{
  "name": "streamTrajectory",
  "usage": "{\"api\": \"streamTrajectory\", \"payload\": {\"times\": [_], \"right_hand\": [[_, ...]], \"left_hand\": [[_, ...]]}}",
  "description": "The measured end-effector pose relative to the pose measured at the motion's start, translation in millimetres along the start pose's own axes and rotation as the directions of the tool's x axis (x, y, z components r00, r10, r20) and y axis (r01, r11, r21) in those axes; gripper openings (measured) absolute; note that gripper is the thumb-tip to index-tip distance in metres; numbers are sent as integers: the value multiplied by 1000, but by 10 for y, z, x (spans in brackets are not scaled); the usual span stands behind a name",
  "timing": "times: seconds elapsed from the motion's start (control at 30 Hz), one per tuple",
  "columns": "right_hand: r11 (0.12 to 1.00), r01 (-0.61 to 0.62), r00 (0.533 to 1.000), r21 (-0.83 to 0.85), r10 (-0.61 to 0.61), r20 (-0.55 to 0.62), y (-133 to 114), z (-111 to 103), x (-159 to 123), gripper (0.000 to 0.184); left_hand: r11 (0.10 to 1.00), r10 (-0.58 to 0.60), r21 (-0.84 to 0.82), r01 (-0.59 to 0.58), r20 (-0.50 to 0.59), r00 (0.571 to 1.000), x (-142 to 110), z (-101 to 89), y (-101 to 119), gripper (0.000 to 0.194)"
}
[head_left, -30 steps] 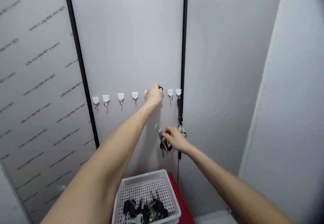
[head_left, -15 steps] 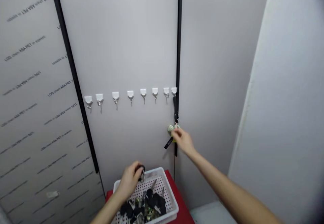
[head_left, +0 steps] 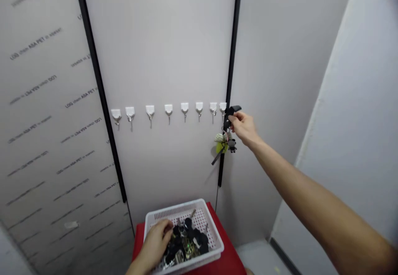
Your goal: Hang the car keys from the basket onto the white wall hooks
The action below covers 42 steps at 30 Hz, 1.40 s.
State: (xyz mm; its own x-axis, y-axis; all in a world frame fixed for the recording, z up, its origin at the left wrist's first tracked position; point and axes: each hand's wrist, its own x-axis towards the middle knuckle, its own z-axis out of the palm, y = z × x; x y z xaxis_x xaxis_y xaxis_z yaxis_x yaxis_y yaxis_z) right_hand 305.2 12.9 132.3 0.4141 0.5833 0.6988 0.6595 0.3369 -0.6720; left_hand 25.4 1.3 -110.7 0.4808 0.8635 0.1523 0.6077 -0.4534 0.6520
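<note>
Raised right hand point(head_left: 245, 126) to black strap point(head_left: 229, 114), now pinching it just beside rightmost hook point(head_left: 223, 107), with charms point(head_left: 231, 144) dangling below. Lowered left hand point(head_left: 158, 237) into near basket point(head_left: 175, 209), left of keys point(head_left: 187, 242), with fingers bent; cannot tell whether gripping.

On the left panel point(head_left: 59, 142), dark slanting lettering point(head_left: 36, 42) repeats in rows — the 2 words "ASA PET" read clearly, after what looks like "LOG chem" — while the lowest rows blur.
</note>
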Motion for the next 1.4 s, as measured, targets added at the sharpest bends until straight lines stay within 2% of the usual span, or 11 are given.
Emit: {"api": "streamTrajectory", "payload": {"times": [0.17,0.23,0.33,0.43,0.67,0.77,0.9,0.97,1.1,1.23,1.4], "right_hand": [[985,-162,961,51,146,235,56,163,-572,13],[960,-269,917,77,231,326,205,263,-859,14],[915,-398,816,66,320,482,425,438,-1257,16],[930,-364,739,-41,315,596,554,622,-1568,17],[982,-169,666,-79,173,726,672,875,-2008,12],[981,-190,660,-47,163,733,678,878,-1905,9],[953,-300,756,38,213,619,457,783,-1419,33],[894,-404,775,194,222,591,254,711,-1181,44],[710,-546,740,446,159,653,-91,607,-959,52],[678,-579,718,454,159,678,-169,589,-951,55],[693,-602,662,396,157,733,-122,633,-998,54]], "left_hand": [[1000,12,20,-12,-19,1000,-7,-19,-14,21],[1000,15,23,-15,-16,1000,1,-21,-38,20],[1000,17,21,-17,1,1000,10,-12,-69,20],[999,-17,-29,17,-3,1000,22,-5,-68,19],[953,-64,-298,45,-54,997,149,-106,122,23],[856,-128,-504,119,17,992,313,-237,333,34],[686,-138,-705,182,120,983,604,-497,800,51],[644,-68,-752,142,128,989,732,-624,1077,54],[648,73,-760,47,123,990,874,-775,1516,58],[711,96,-703,16,120,988,883,-812,1662,59],[718,75,-695,39,133,988,834,-777,1576,59]]}}
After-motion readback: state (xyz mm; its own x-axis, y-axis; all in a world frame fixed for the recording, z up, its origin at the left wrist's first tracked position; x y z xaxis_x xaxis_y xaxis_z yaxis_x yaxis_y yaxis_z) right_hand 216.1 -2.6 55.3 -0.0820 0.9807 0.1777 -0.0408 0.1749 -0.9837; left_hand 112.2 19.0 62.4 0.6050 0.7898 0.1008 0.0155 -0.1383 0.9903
